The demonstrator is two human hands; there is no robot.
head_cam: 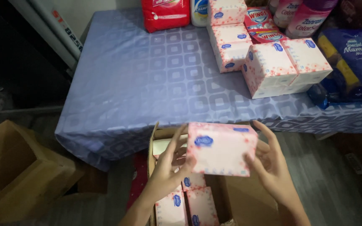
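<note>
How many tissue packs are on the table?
5: three stacked at the back of the table at, and two side by side at and. Others may be hidden behind.

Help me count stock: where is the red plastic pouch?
The red plastic pouch stands at the far edge of the blue-clothed table, left of a white bottle.

Tissue pack: pale pink with small floral print, blue oval emblem. Stacked packs on desk: same pink-white pattern. Desk cloth: lavender-blue with woven square motifs. Carton: plain brown. Pouch: red. Bag: dark blue with yellow.
</note>
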